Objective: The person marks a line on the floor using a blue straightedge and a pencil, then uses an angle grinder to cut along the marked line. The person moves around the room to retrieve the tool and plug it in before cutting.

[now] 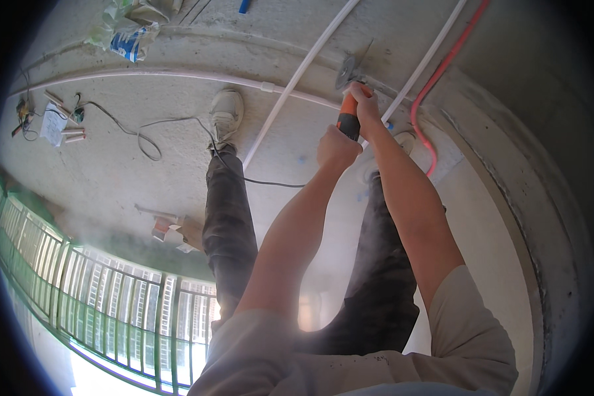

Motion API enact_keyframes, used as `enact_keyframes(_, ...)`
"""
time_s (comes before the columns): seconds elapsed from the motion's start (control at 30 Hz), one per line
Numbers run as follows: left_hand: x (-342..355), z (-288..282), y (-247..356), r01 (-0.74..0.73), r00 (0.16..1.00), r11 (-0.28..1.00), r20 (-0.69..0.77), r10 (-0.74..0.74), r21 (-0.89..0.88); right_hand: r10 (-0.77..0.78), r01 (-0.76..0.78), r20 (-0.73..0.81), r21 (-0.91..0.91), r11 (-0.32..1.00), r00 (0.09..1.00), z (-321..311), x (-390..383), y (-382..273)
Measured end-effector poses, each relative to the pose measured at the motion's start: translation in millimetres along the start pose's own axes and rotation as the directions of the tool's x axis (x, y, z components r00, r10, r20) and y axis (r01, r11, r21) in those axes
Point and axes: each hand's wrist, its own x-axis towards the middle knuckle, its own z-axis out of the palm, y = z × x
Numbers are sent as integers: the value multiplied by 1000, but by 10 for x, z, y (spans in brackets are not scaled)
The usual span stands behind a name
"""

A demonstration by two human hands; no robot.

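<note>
An orange and black angle grinder (350, 121) is held in both my hands ahead of me. My left hand (338, 146) is closed round its rear end, and my right hand (364, 105) grips the body near the head. The cutting disc (345, 72) is by the base of the wall, next to a thin dark line on the concrete surface (373, 49). Whether the disc touches the concrete, I cannot tell. A dark power cable (270, 183) runs from near my left hand across the floor to the left.
White pipes (297, 76) run along and across the floor, and a red pipe (435, 78) bends down on the right. Papers (53, 124) and small tools lie far left. A bag (127, 43) lies at the upper left. Green railing (112, 280) bounds the lower left. Dust hangs in the air.
</note>
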Motion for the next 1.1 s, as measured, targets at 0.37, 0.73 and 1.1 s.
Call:
enact_keyframes(0.37, -5, -96, 222, 37, 999, 999, 22, -37, 1, 27, -29, -106, -20, 999, 994, 41, 127, -153)
enact_keyframes(0.73, 53, -84, 335, 49, 997, 999, 52, -49, 7, -39, 38, -14, -52, 998, 999, -64, 227, -265)
enact_keyframes(1.1, 69, -134, 480, -3, 1000, 1000, 28, 2, 7, -16, 20, 35, -125, 992, 999, -57, 177, -577)
